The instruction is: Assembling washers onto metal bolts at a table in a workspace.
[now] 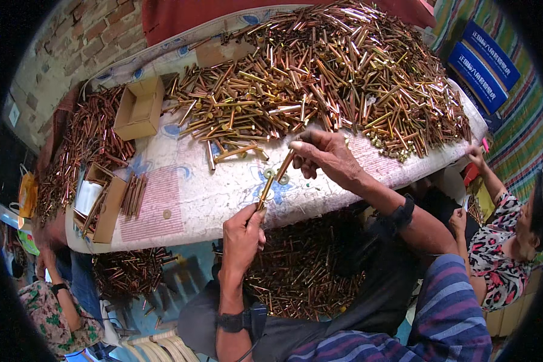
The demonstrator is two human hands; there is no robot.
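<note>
Above the table's near edge, my left hand is closed round the lower end of a slim gold-coloured metal rod. My right hand pinches the top of a copper-coloured metal tube between thumb and fingers. Rod and tube slant together almost in one line; whether one sits inside the other I cannot tell. Just behind them two pale ring-shaped washers lie on the cloth. Beyond my right hand spreads a big heap of gold and copper-coloured metal rods and tubes.
An empty cardboard box and a filled one stand left on the cloth-covered table. More metal pieces lie below the table. Co-workers sit at right and left. Blue boxes are stacked far right.
</note>
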